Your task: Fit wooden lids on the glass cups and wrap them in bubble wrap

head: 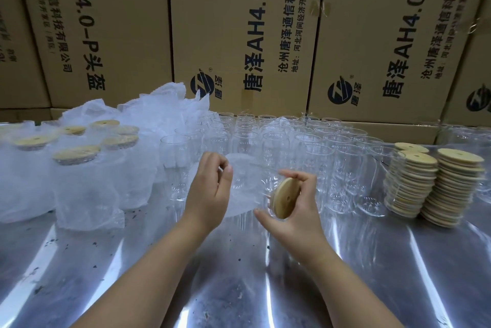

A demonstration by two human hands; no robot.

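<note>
Printed cardboard boxes [239, 35] are standing stacked well beyond the grip, and a shiny metal table [239, 274] is stretching beneath it.

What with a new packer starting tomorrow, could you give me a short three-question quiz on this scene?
1. True or false: the right hand holds a wooden lid.
2. The spare lid stacks stand on the person's: A) left, B) right, C) inside a carton.
3. Fill in: the lidded cups at the left are already wrapped in ____.

Key: 1 true; 2 B; 3 bubble wrap.
</note>
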